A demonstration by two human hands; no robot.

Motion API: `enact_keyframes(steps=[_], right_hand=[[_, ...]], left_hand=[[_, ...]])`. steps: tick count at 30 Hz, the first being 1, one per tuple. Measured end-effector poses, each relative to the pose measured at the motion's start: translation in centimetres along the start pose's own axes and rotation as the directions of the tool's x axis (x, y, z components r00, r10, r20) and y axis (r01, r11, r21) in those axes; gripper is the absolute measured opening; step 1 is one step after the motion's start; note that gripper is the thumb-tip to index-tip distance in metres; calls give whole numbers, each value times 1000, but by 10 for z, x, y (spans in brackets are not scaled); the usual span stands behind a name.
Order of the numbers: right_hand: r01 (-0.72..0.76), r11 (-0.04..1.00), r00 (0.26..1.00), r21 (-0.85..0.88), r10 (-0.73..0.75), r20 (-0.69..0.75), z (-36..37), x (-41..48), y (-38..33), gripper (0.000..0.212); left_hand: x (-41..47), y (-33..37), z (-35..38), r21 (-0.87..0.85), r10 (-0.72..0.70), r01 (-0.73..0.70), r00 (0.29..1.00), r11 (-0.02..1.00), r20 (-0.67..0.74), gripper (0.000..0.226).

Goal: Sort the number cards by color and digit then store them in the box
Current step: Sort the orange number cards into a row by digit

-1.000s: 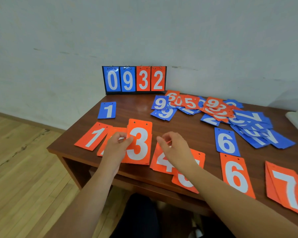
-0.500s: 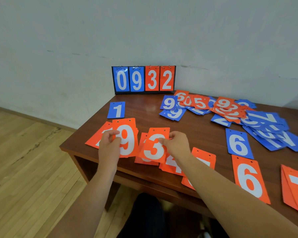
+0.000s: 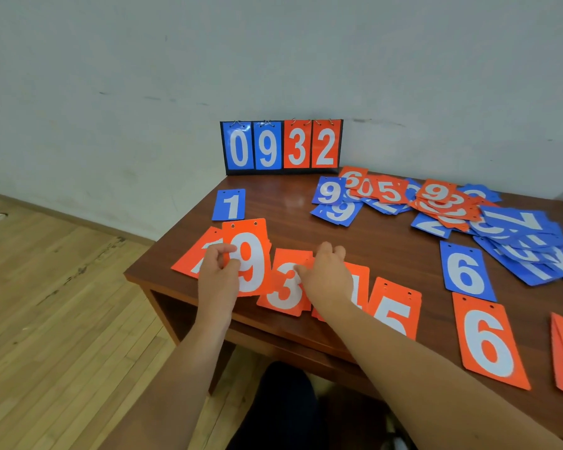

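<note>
Number cards are sorted on a wooden table (image 3: 387,241), a stack topped by an orange 9 card (image 3: 249,254) being gripped in the left hand (image 3: 216,274).

The stack is pinched at its left edge and held just above the table's near edge, partly covering an orange 1 card (image 3: 194,254). An orange 3 card (image 3: 285,284) is pressed flat to the table under the curled fingers of the right hand (image 3: 327,277). Orange 5 (image 3: 395,311) and 6 cards (image 3: 488,341) are laid out to the right, a blue 1 (image 3: 229,204) behind. An unsorted pile (image 3: 452,206) is spread at the far right; a flip scoreboard (image 3: 281,146) is stood against the wall.
</note>
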State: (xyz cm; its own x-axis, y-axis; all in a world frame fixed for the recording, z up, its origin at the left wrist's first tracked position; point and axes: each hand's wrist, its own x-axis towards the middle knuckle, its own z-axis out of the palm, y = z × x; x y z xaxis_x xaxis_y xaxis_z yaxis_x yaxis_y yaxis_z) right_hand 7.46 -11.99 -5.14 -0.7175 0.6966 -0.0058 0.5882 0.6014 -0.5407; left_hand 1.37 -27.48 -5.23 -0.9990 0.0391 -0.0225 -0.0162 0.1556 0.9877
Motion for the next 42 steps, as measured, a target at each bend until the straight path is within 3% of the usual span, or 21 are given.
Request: enact_keyframes(steps=[2,4,6,9,14,20,24,27,29,31,33,35,39,42], right_hand=[[34,964,999,263,-24,-42,-13,0,0,32],[11,859,999,513,-30,29,-34,-4,1,29],[-5,777,992,629,-75,101,-55,-14,6,28],[18,755,993,656,-92,80,-80,-27,33,14],[-72,757,997,649,80,17,-117,-39,100,5],[-133,712,960,689,266,-89,-169,-61,192,16],[-108,669,903,735,376,-209,-205,-75,251,10],[-144,690,844,710,460,-275,-235,-87,294,11],[-187,699,796,690,520,-311,-252,-94,328,13],[-245,699,744,672,580,-332,-266,-102,360,17],[-284,695,701,661,621,-351,-278,-111,388,22],[-334,707,661,623,647,-379,-288,-121,413,26],[-435,704,593,561,693,-410,-301,-135,455,30],[-486,720,577,495,690,-437,-307,-143,475,30]], left_hand=[[-5,6,6,-19,3,-1,996,1000,84,29],[-12,12,15,-68,-1,13,986,998,170,43],[-22,20,29,-110,1,28,967,994,256,48],[-43,30,57,-87,9,26,928,996,372,37],[-88,38,113,-32,31,-16,841,999,540,25],[-154,54,185,-7,77,-105,678,994,731,20],[-201,64,233,-16,113,-157,634,987,765,22],[-238,69,263,-19,234,-333,617,943,751,19],[-262,69,282,-32,330,-525,486,850,809,12],[-286,68,301,-79,367,-681,291,728,883,9],[-305,66,321,-162,389,-758,129,632,912,11],[-321,65,340,-200,363,-807,19,556,932,15],[-342,64,373,-220,239,-883,-127,415,963,43],[-347,64,388,-145,35,-940,-141,310,989,61]])
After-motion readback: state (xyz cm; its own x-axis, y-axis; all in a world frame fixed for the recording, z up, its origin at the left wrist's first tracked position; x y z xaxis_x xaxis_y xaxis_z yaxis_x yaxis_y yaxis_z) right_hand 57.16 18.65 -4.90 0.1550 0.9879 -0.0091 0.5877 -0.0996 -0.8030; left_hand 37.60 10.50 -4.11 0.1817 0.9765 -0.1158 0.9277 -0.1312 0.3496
